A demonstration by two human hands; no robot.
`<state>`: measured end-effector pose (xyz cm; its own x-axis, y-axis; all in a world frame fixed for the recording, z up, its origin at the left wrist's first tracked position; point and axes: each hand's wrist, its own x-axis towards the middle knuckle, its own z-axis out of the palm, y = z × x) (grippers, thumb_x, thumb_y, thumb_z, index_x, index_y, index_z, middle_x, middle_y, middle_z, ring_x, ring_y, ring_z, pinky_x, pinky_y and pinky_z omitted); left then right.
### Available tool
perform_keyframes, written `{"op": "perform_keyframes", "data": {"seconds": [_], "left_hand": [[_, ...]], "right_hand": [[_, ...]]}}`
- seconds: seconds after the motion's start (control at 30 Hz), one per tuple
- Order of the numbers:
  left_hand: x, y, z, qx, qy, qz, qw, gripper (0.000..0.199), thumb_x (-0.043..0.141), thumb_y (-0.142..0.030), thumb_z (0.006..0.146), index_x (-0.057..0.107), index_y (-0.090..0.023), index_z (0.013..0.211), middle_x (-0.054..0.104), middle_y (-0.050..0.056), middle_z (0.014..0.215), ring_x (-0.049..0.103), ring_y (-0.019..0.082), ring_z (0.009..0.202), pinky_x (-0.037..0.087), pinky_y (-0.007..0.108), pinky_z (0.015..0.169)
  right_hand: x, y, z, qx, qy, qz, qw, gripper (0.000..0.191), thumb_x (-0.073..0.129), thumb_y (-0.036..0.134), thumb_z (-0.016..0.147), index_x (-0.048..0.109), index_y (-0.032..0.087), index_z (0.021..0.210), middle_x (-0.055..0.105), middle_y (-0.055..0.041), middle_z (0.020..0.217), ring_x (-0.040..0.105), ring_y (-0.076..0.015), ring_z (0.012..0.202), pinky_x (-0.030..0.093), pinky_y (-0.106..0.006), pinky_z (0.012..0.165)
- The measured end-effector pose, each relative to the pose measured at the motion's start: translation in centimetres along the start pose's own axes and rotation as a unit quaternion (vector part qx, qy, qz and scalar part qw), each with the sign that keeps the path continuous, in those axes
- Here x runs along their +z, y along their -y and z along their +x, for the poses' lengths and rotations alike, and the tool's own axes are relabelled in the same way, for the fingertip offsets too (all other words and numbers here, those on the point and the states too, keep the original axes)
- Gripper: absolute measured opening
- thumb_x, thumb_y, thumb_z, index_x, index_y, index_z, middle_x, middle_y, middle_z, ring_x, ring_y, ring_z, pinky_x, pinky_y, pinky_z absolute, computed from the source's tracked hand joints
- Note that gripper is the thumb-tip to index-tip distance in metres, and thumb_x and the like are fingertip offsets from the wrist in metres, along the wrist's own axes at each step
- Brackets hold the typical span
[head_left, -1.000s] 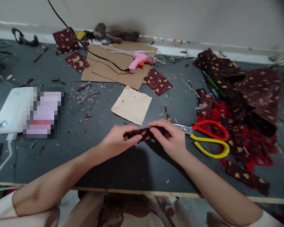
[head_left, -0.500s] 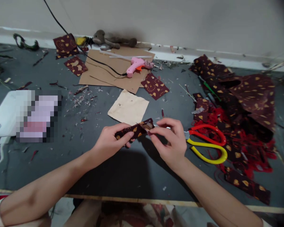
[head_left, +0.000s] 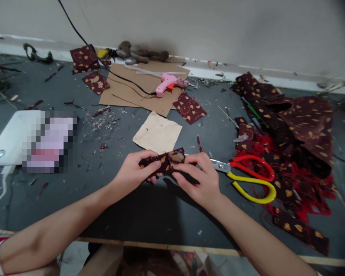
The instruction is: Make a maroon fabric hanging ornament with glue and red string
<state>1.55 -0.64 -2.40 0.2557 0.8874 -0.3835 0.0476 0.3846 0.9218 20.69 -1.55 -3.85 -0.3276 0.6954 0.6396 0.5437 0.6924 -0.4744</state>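
Note:
My left hand (head_left: pixel 133 168) is closed on a folded strip of maroon fabric (head_left: pixel 163 163) with a gold leaf-like print, its thumb lying on top. At the strip's right end, my right hand (head_left: pixel 202 180) has thumb and fingers pinched on the edge, where the fold gapes and a tan inside shows. Just behind the strip lies a cream cloth square (head_left: pixel 158 131). Beside the right hand are scissors (head_left: pixel 220 166) with one red and one yellow handle; their blades are partly hidden behind the hand.
A pink glue gun (head_left: pixel 166 85) lies on cardboard (head_left: pixel 123 94) at the back, its black cord running up left. Maroon fabric (head_left: pixel 307 115) and red threads (head_left: pixel 261 143) are heaped at right. A white device (head_left: pixel 13 134) and a blurred phone (head_left: pixel 50 142) lie at left.
My right hand has shifted left along the strip's end, and the fold there gapes wider. More of the scissors' metal shows. The whole view has shifted slightly.

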Motion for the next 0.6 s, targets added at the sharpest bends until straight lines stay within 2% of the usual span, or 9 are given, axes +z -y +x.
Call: {"op": "perform_keyframes", "data": {"seconds": [0.17,0.37,0.6], "left_hand": [[0.26,-0.30,-0.15,0.002,0.000,0.032,0.999,0.018,0.063,-0.030,0.073,0.065,-0.014,0.082,0.064,-0.001,0.057,0.056,0.008,0.042,0.046,0.016,0.043],[0.48,-0.28,-0.32,0.001,0.012,0.037,0.999,0.019,0.062,-0.028,0.074,0.067,-0.014,0.085,0.063,-0.001,0.059,0.056,0.008,0.044,0.049,0.016,0.045],[0.55,-0.13,-0.29,0.016,0.000,0.075,0.997,0.021,0.062,-0.027,0.073,0.067,-0.012,0.087,0.065,0.000,0.060,0.056,0.007,0.044,0.049,0.014,0.045]], "right_hand": [[0.08,-0.04,-0.03,0.019,0.011,0.008,1.000,0.017,0.068,0.026,0.077,0.058,0.019,0.087,0.061,-0.0050,0.081,0.056,-0.0180,0.075,0.044,-0.033,0.067],[0.15,-0.07,-0.04,0.028,0.006,0.010,1.000,0.022,0.068,0.019,0.076,0.057,0.020,0.095,0.064,-0.0037,0.083,0.058,-0.0173,0.076,0.045,-0.032,0.068],[0.14,-0.37,-0.10,0.037,-0.012,0.021,0.999,0.016,0.061,0.009,0.080,0.060,0.020,0.091,0.064,-0.0035,0.082,0.058,-0.0160,0.076,0.045,-0.032,0.069]]}}
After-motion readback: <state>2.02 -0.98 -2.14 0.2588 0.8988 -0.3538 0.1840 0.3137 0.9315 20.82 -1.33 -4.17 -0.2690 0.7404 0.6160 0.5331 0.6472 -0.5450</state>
